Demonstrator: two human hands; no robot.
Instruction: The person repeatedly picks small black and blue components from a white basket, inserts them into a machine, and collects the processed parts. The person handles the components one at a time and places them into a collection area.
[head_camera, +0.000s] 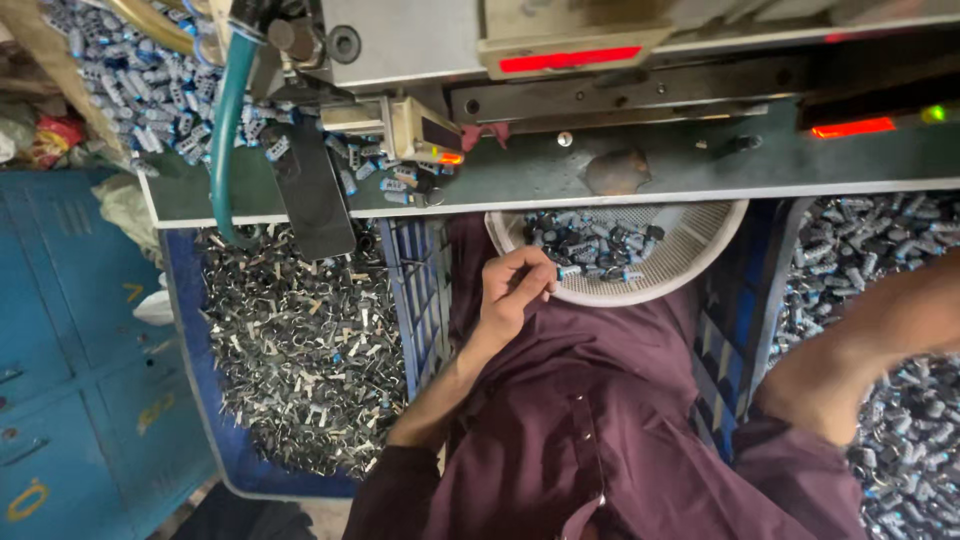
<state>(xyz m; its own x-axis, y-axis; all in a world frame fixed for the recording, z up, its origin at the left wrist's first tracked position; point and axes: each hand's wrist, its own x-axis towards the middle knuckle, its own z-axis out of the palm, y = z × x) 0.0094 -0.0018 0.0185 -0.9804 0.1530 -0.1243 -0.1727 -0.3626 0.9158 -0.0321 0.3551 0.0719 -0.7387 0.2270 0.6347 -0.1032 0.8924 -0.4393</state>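
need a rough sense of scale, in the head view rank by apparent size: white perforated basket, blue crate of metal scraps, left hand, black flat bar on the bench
1. blue crate of metal scraps
2. white perforated basket, partly hidden under the bench
3. black flat bar
4. left hand, close to the bar in size, so this pair is unsure

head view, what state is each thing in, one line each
left hand: fingers curled, pinching a small blue part at the basket's rim
right hand: out of view, only the forearm shows
basket: partly filled with blue parts
left crate: heaped with metal scrap
right crate: full of blue parts
red light: lit
green light: lit
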